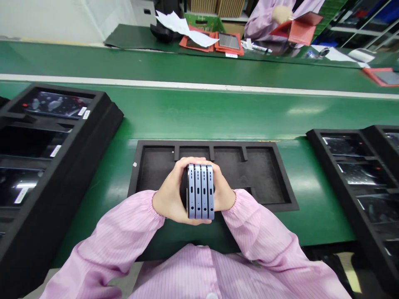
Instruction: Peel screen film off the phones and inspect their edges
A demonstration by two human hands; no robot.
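Observation:
Several blue smartphones stand pressed together side by side on edge, their port ends facing me. My left hand wraps round the stack from the left, fingers over the top and thumb below. From the other side my right hand grips the same stack; part of its fingers is hidden behind the phones. Both hands hold the phones above a black foam tray whose visible compartments are bare.
A black foam tray stack with phones stands at left. More black foam trays with phones stand at right. Across the green bench lie red-cased devices and papers, near another person's hand.

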